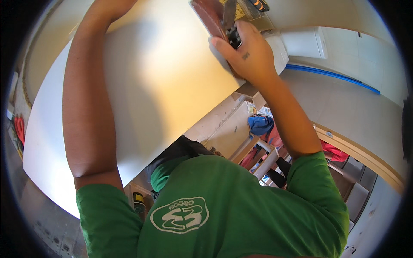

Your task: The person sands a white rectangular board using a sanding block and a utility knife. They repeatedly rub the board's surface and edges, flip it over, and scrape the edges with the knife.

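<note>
Right fingers: my right fingers [247,30] are wrapped round the plane [208,15], thumb along its side facing my left, the rest mostly hidden behind the grip.
Plane: it lies inside that grasp, at the far right of the panel [180,77], with its front cut off by the top of the view.
Long axis: the brown body slants from upper left, away from me, down to lower right, toward me; that sets it roughly crosswise to the panel's near edge and about in line with its right side.
Blade: the steel blade [229,15] stands up from the body, just beside my knuckles.
Contact: the plane is right at the panel's border; I cannot tell whether its sole meets the face or the edge.
Nearer hand: the right, touching the plane; its forearm comes in from the lower right, outside the panel.
Left hand: my left hand [115,6] is over the panel's far left part, well apart from the plane; its fingertips are out of view, so I cannot tell whether they press, grip or lie loose.
Panel: broad, pale and smooth, it spreads between my two forearms, its near edge running up from lower left to the plane's near end.
</note>
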Action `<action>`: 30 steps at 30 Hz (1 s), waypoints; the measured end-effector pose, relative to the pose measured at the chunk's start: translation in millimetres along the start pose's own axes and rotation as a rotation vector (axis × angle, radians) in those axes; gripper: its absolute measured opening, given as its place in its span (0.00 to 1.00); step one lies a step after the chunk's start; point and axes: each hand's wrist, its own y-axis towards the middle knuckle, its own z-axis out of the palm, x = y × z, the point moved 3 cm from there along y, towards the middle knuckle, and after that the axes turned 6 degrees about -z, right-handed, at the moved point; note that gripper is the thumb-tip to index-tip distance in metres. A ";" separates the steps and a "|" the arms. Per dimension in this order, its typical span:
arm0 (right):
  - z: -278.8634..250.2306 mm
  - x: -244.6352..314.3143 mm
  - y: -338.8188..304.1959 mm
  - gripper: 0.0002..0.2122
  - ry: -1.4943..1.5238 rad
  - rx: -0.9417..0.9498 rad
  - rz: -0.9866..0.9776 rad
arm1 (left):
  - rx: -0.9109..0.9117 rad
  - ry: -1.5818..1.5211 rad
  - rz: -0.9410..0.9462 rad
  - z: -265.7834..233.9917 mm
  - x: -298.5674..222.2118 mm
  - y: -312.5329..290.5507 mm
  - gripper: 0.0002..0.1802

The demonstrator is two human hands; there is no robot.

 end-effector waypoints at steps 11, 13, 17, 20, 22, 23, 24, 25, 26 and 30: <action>-55.4 -31.8 -171.0 0.26 0.086 0.158 0.397 | -0.002 -0.028 0.017 2.4 0.5 2.4 0.32; -64.8 -39.8 -205.4 0.25 0.380 0.118 0.652 | -0.017 0.002 -0.010 5.6 1.6 7.2 0.31; -56.1 -43.6 -226.7 0.23 0.942 -0.080 0.858 | -0.049 0.036 -0.001 11.5 4.4 12.7 0.31; -35.2 -34.0 -210.3 0.24 1.294 -0.188 0.881 | -0.042 0.056 0.040 12.4 5.7 13.5 0.32; -27.9 -27.8 -194.5 0.29 1.374 -0.193 0.875 | -0.039 0.074 0.068 12.7 5.1 14.0 0.32; -24.6 -25.0 -187.1 0.30 1.431 -0.189 0.880 | -0.036 0.084 0.081 12.7 5.3 14.3 0.32; -22.4 -22.4 -179.8 0.31 1.503 -0.174 0.860 | -0.025 0.087 0.044 13.0 7.2 15.3 0.32; -20.7 -22.2 -174.4 0.32 1.560 -0.187 0.892 | -0.014 0.088 0.006 13.5 9.3 17.1 0.31; -20.0 -22.8 -168.7 0.32 1.675 -0.174 0.895 | -0.003 0.088 -0.030 14.8 11.3 19.4 0.31; -27.8 -33.2 -159.4 0.36 1.910 -0.151 0.873 | 0.069 -0.056 0.036 22.9 21.7 31.0 0.36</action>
